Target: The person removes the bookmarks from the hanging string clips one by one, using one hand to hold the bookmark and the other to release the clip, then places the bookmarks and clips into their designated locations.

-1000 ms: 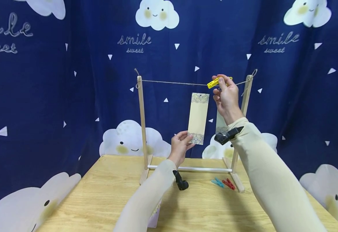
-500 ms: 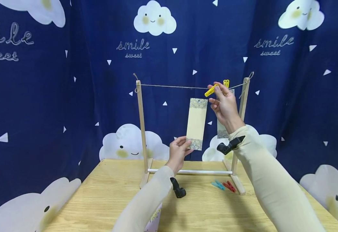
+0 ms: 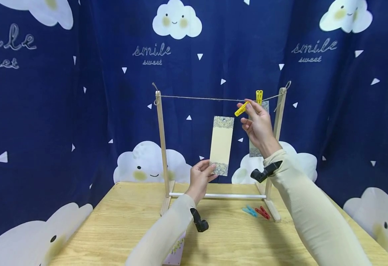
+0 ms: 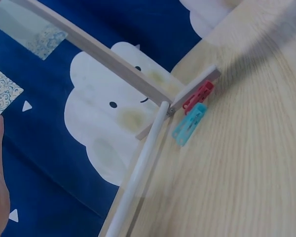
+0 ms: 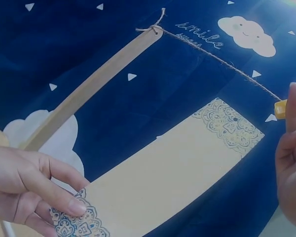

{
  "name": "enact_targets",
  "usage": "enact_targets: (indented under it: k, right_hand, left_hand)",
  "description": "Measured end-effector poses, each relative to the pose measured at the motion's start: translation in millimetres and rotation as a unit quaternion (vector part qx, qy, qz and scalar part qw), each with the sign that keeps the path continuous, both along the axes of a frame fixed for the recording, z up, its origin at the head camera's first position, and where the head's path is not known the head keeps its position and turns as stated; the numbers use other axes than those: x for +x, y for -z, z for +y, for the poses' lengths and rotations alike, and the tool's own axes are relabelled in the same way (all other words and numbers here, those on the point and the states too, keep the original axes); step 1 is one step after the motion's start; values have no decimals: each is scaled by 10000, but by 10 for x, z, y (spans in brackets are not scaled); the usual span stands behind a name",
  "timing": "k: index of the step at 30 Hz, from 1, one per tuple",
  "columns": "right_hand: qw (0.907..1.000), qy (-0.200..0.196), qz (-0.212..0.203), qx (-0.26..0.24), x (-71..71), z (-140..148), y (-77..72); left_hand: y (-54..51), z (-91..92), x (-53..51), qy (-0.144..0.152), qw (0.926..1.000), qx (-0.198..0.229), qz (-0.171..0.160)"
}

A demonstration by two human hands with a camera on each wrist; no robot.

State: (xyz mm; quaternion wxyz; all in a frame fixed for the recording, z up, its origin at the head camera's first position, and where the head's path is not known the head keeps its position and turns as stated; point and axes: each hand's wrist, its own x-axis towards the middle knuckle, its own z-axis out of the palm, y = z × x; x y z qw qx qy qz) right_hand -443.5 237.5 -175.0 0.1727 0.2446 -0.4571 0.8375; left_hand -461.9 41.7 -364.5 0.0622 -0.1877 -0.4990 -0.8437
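Dark blue fabric [image 3: 194, 70] printed with smiling white clouds and small triangles hangs behind a pale wood-grain worktop [image 3: 114, 225]. On this stands a wooden frame [image 3: 162, 142] with two upright posts, a thin brown twine [image 3: 197, 98] strung between their tops and a white rod [image 3: 235, 196] joining them low down. Below the frame's twine and apart from it, the left hand [image 3: 198, 181] has its thumb and fingers clamped on the lower end of a cream rectangular card [image 3: 221, 144], held nearly upright, with lace-patterned ends and a small hole at the top. Nearer the frame's right post, the right hand [image 3: 259, 127] pinches a yellow plastic clothespin [image 3: 242, 109] between thumb and fingers, clear of the card. Behind that hand, a pale greyish card [image 3: 255, 152] hangs under the frame's twine, a second yellow clothespin [image 3: 259, 96] at its top. Beside the frame's right foot lie a blue clothespin [image 3: 249, 211] and a red clothespin [image 3: 262, 212]. Before the frame, a pink flowered object [image 3: 177, 249] shows partly beneath the left sleeve [image 3: 162, 231].
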Motion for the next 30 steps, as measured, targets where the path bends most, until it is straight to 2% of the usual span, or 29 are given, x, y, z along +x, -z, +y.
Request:
enact_targets:
  k: [6, 12, 19, 23, 30]
  right_hand:
    - [9993, -10, -36, 361, 26, 17, 48]
    - [9978, 214, -27, 627, 55, 44, 110]
    - [9985, 128, -61, 520, 64, 84, 187]
    - [9976, 228, -61, 646, 76, 118, 246]
    - [9934, 508, -9, 1031, 132, 133, 336]
  left_hand:
    - [42, -14, 37, 88, 10000, 1, 26]
    - [71, -28, 80, 61, 10000, 25, 62]
    - [85, -97, 117, -6, 10000, 14, 78]
    - [102, -139, 122, -1, 9999, 66, 115]
    - [135, -213, 193, -13, 9999, -19, 103]
